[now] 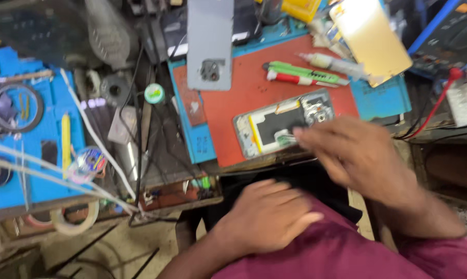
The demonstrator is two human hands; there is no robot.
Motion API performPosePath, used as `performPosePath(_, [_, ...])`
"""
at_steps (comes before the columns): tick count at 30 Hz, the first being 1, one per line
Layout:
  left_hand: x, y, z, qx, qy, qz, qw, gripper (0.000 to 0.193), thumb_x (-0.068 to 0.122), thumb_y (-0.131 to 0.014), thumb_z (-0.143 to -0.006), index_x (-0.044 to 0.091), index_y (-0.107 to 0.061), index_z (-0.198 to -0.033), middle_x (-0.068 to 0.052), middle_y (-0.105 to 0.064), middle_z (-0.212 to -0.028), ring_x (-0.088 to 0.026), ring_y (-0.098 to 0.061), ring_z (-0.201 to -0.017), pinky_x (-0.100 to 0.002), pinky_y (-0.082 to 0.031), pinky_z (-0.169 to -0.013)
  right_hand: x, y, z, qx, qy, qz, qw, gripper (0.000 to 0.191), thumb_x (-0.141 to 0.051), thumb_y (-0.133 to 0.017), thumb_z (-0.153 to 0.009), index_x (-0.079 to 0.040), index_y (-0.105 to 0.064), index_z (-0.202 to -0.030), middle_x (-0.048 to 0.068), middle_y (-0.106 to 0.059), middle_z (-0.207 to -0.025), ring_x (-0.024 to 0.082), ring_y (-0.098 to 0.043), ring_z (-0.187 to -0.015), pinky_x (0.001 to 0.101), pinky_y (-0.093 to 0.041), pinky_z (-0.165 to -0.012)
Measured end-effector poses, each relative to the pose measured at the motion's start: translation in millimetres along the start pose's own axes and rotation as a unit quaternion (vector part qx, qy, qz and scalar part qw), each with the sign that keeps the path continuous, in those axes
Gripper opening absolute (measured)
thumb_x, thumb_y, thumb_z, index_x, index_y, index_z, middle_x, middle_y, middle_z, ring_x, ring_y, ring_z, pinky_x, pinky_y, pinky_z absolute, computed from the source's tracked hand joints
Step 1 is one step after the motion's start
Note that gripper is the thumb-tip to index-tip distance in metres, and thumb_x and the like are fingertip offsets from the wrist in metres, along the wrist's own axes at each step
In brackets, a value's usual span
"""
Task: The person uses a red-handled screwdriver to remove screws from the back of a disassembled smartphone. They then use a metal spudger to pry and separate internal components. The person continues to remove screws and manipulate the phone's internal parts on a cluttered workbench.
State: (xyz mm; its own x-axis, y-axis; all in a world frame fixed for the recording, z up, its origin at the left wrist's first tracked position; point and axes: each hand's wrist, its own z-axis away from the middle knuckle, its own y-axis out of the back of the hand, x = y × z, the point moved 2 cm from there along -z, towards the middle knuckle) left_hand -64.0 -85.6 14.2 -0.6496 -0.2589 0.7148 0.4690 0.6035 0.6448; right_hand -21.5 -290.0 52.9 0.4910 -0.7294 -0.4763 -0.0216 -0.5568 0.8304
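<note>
Grip, right hand: right hand [357,155] reaches over the near edge of the worktop [156,150], fingertips [301,135] meeting the near end of the opened phone [282,124]; blurred, so whether they pinch a small part or only press cannot be told.
Grip, left hand: left hand [267,217] lies flat and released, palm down on the lap over maroon cloth [347,253], holding nothing.
Phone, position: back-off handset lying flat on the red mat [233,98], near its front edge, inner side up, with yellow strips and a dark panel showing.
Phone, long axis: runs left to right with a slight rise toward the right; camera end at the right.
Direction from grip: phone lies ahead of and to the left of the right hand, touching its fingertips; the left hand is well apart, below the worktop edge.
Nearer hand: right.
Neighbours: grey back cover [209,44] standing off at the far side of the mat; green and red tools [300,73] and a glue syringe [331,63] beyond the phone; a pale panel [370,36] at the upper right; blue mat [32,150] with tape rolls at the left.
Hidden or unclear: the phone's lower right corner is covered by the fingers; motion blur hides any tool in the right hand; small parts inside the phone are unreadable.
</note>
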Motion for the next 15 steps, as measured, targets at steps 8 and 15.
performPosePath(8, [-4,4,7,0.070,-0.007,0.011,0.997,0.022,0.029,-0.079,-0.099,0.014,-0.067,-0.089,0.000,-0.069,-0.088,-0.021,-0.067,-0.081,-0.036,-0.051,-0.074,-5,-34,-47,-0.018,0.088,0.129,0.988,0.031,-0.009,-0.074,-0.083,-0.014,-0.077,-0.114,0.001,-0.071,-0.103,0.022,-0.066,-0.085,0.0366,-0.054,-0.068])
performPosePath(15, [-38,53,15,0.272,0.135,-0.008,0.953,0.047,0.015,-0.088,-0.086,0.008,-0.058,-0.121,-0.009,-0.066,-0.120,-0.025,-0.066,-0.102,-0.033,-0.057,-0.085,-6,-38,-56,-0.027,0.107,0.151,0.982,0.036,-0.012,-0.075,-0.080,-0.013,-0.075,-0.116,0.000,-0.069,-0.102,0.020,-0.065,-0.086,0.0358,-0.055,-0.067])
